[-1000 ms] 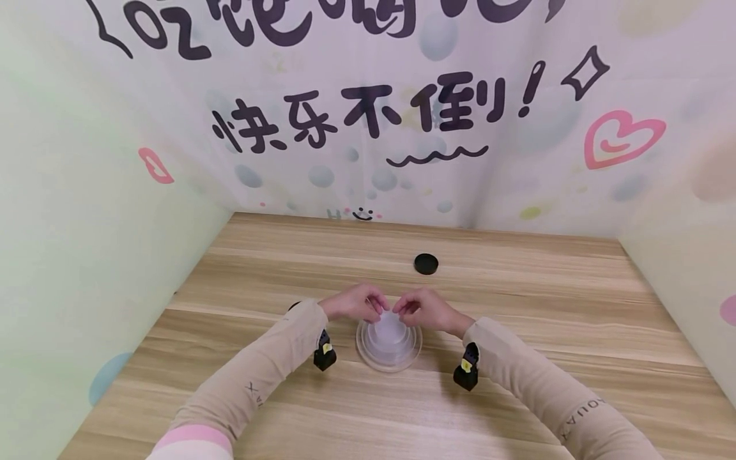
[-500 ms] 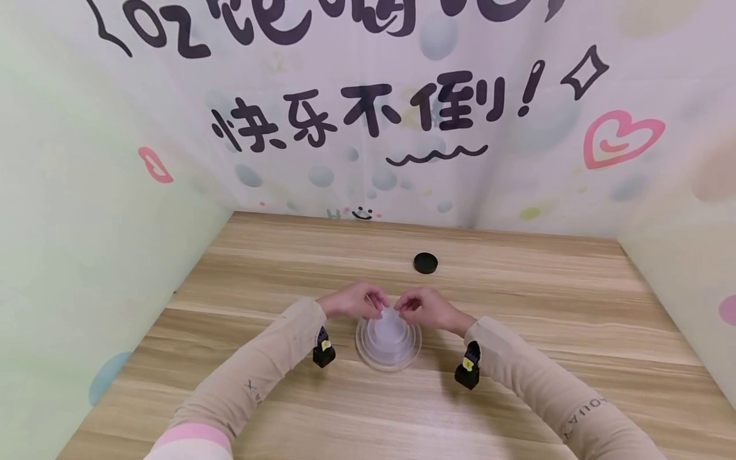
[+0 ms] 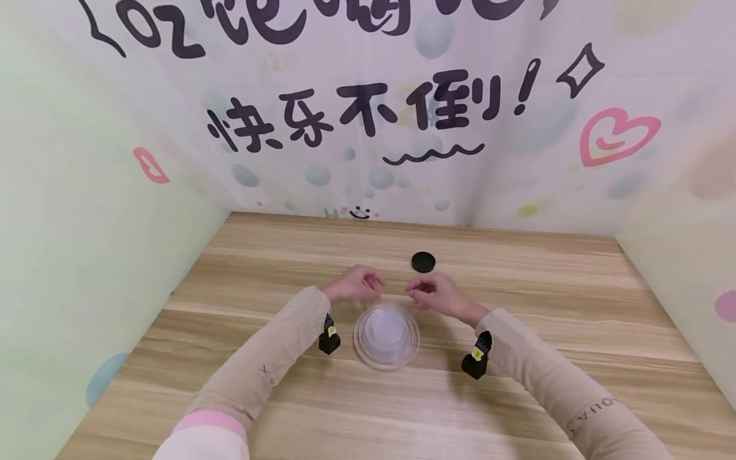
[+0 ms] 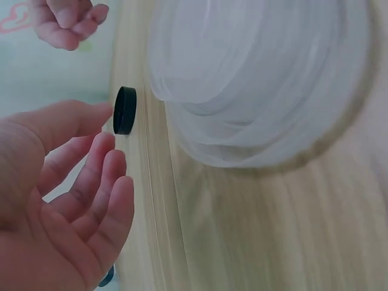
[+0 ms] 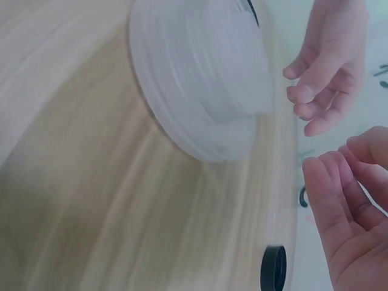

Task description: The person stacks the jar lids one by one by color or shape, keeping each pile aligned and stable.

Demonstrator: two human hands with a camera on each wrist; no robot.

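A tiered stack of translucent round plastic pieces (image 3: 386,335), wide at the bottom and narrower toward the top, stands on the wooden table. Just beyond its far left side is my left hand (image 3: 358,284), raised above the table with fingers loosely bent and nothing in them. My right hand (image 3: 439,295) hovers at the far right of the stack, its fingers relaxed and holding nothing. Both wrist views show a gap between each hand and the stack. A flat black round cap (image 3: 423,262) lies on the table beyond the right hand.
Part of a second black object (image 4: 107,277) shows below the left hand in the left wrist view, mostly hidden. A printed cloth wall (image 3: 368,185) closes the table's far edge, with side walls left and right.
Both hands have let go of the stack's top, risen away from it and spread apart. The stack and the black cap have stayed in place.
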